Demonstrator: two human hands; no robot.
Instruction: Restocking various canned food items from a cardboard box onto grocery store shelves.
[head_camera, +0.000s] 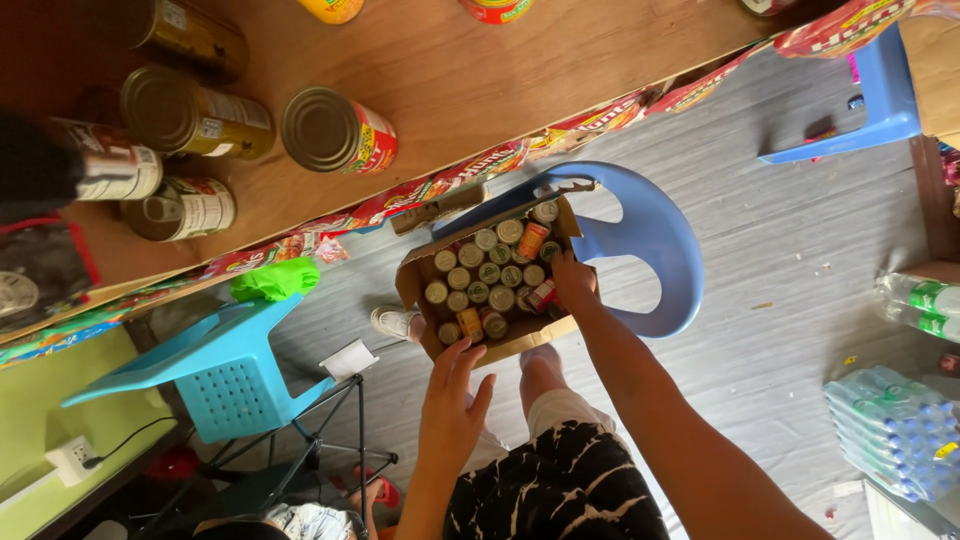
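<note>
A cardboard box (497, 285) packed with upright cans (487, 270) sits between the two hands, resting on a blue chair (650, 235) over a grey floor (780, 260). The left hand (452, 405) is at the box's near edge, its fingers spread and open, fingertips touching or just short of the cardboard — it grips nothing that can be made out. The right hand (574, 282) lies at the box's right side, fingers curled down against the wall and the outermost cans; whether it grasps a can or only the box edge cannot be told. Just beyond the left hand, under the box, a foot in a pale shoe (396, 321) shows on the floor. Left of the left hand stands a turquoise stool (225, 375) with a green cloth (273, 280) on its top edge, and below it a black folding frame (330, 440). Beyond both hands runs a wooden desk (460, 80) — on it several larger cans (335, 130) lie on their sides, well apart from the box. Right of the right hand, near the frame's edge, lie wrapped packs of bottles (895, 425), and another blue chair (880, 95) stands beyond them.
</note>
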